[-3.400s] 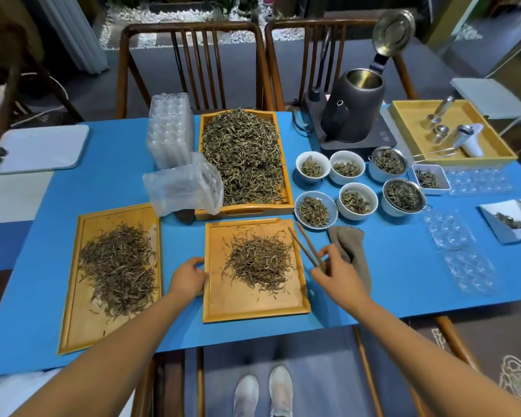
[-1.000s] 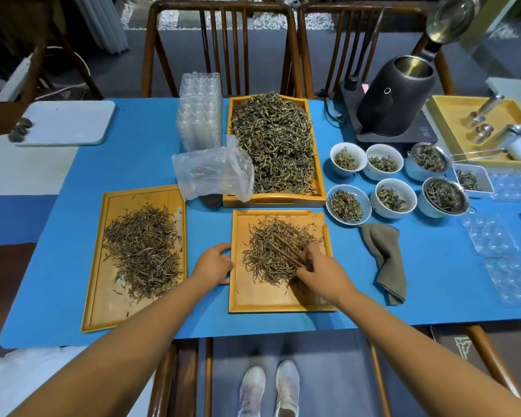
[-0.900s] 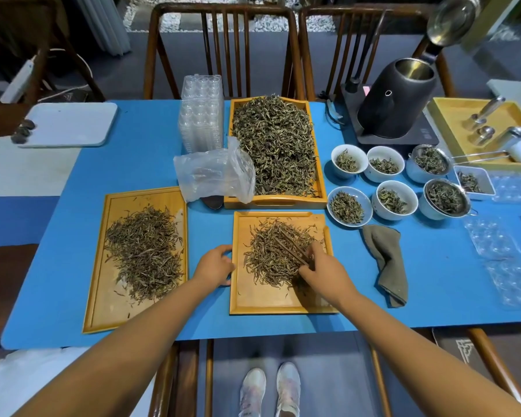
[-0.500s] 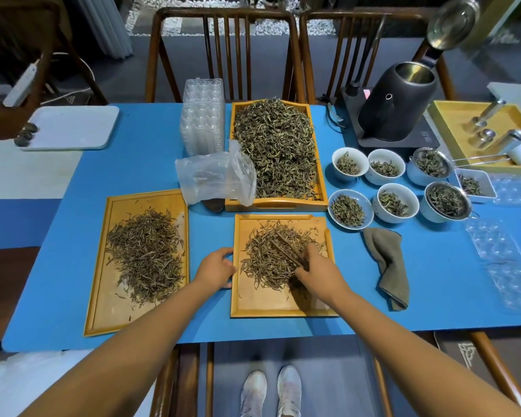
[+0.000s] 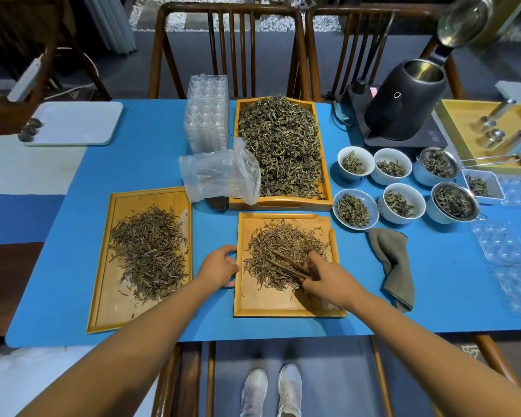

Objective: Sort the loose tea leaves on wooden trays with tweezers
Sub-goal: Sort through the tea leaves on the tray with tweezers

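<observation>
A small wooden tray [image 5: 283, 305] lies in front of me with a pile of loose tea leaves [image 5: 283, 248] on it. My right hand [image 5: 325, 278] grips dark wooden tweezers [image 5: 286, 263], whose tips point left into the pile. My left hand [image 5: 218, 266] rests on the tray's left edge, fingers curled around it. To the left lies a longer wooden tray [image 5: 109, 308] bearing a second pile of leaves [image 5: 151, 251]. Behind stands a deeper tray [image 5: 280, 203] heaped with darker leaves [image 5: 280, 152].
A clear plastic bag [image 5: 220, 176] and stacked clear blister trays [image 5: 206, 115] sit behind the left tray. Several bowls of tea [image 5: 355, 207], a grey cloth [image 5: 394, 266], a black kettle [image 5: 403, 100] and a yellow tray [image 5: 454, 115] fill the right side. A white board [image 5: 76, 121] lies far left.
My right hand moved from the tray's right rim onto the pile with the tweezers, and the tips have since shifted lower and leftward through the leaves. My left hand stayed at the tray's edge.
</observation>
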